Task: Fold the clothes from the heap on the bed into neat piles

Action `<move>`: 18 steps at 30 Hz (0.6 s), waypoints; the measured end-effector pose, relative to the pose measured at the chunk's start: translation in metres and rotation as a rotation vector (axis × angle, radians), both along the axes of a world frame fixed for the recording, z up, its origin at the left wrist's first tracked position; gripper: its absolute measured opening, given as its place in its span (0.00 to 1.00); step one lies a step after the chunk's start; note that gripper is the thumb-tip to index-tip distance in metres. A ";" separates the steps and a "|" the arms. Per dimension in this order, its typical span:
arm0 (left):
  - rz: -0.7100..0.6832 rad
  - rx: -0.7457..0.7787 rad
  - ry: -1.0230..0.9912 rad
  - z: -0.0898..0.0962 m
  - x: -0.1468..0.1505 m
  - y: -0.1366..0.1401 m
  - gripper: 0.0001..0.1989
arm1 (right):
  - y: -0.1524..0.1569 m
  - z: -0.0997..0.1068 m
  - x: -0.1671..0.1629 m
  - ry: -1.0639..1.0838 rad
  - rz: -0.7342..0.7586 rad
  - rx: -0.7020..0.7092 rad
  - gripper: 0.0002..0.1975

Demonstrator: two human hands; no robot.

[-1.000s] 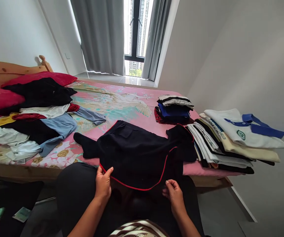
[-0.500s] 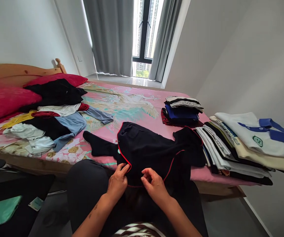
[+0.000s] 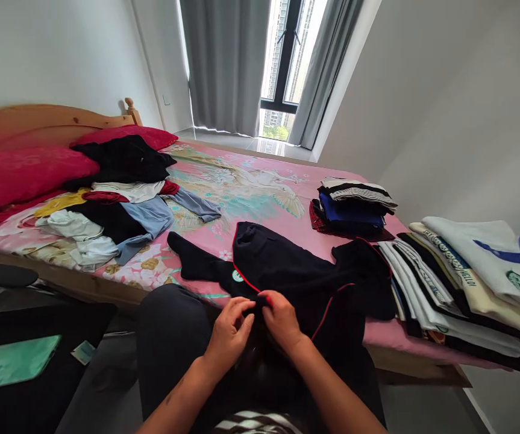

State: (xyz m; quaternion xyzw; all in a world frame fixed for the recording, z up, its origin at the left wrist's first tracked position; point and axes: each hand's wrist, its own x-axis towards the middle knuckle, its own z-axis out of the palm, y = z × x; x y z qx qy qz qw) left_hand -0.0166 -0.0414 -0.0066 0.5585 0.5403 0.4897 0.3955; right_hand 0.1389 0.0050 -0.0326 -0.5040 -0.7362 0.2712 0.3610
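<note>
Lying low at far left: a green phone-like slab (image 3: 20, 364) on a black surface (image 3: 20, 410), small card (image 3: 83, 352) just beside it. Above these, wooden headboard (image 3: 52, 114) and red pillow (image 3: 29, 178) at the head of the bed (image 3: 260, 187). Loose heap (image 3: 149, 220) next: crumpled white, yellow, black and light blue cloth, unsorted in look.

Centre: dark garment (image 3: 287, 259) with red edging, spread over the near side of the bed and down toward the person's knees. One sleeve (image 3: 200, 259) points left; round green-and-white badge (image 3: 237, 275) shows near the edging. Left hand (image 3: 230, 328) at the near edge, fingers curved, thumb near forefinger; cannot tell if its grip has cloth. Right hand (image 3: 282, 316) close by, its grip pinching the red-edged border of the garment.

Right of centre, farther back: small folded stack (image 3: 354, 208), black-and-white on top, blue beneath, red plaid low. Far right: larger pile (image 3: 444, 283), folded clothes leaning, white shirt (image 3: 481, 247) with blue collar uppermost.
</note>
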 end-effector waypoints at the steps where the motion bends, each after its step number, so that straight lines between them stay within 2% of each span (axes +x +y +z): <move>1: 0.095 -0.057 -0.055 -0.006 -0.002 0.002 0.13 | 0.005 -0.004 0.008 0.086 -0.088 -0.064 0.15; 4: 0.275 -0.356 -0.295 -0.027 -0.010 0.011 0.18 | 0.011 -0.016 0.037 0.308 -0.287 -0.252 0.11; 6: 0.254 -0.544 -0.442 -0.038 -0.017 0.017 0.20 | 0.010 -0.026 0.055 0.430 -0.351 -0.360 0.12; 8: 0.176 -0.667 -0.552 -0.042 -0.021 0.021 0.23 | 0.008 -0.031 0.068 0.494 -0.417 -0.410 0.15; 10: 0.120 -0.732 -0.619 -0.042 -0.021 0.026 0.26 | 0.004 -0.027 0.072 0.424 -0.525 -0.282 0.17; 12: 0.100 -0.761 -0.628 -0.041 -0.017 0.033 0.28 | -0.002 -0.013 0.066 0.268 -0.575 -0.010 0.19; 13: 0.102 -0.758 -0.614 -0.041 -0.014 0.036 0.28 | -0.006 -0.003 0.060 0.198 -0.533 0.123 0.18; 15: 0.125 -0.707 -0.605 -0.038 -0.008 0.043 0.25 | -0.014 0.015 0.043 0.105 -0.314 0.284 0.14; 17: 0.164 -0.567 -0.674 -0.031 -0.002 0.047 0.20 | -0.019 0.025 0.025 0.014 -0.055 0.325 0.12; 18: 0.186 -0.481 -0.725 -0.026 0.001 0.048 0.18 | -0.020 0.027 0.016 -0.055 0.027 0.318 0.12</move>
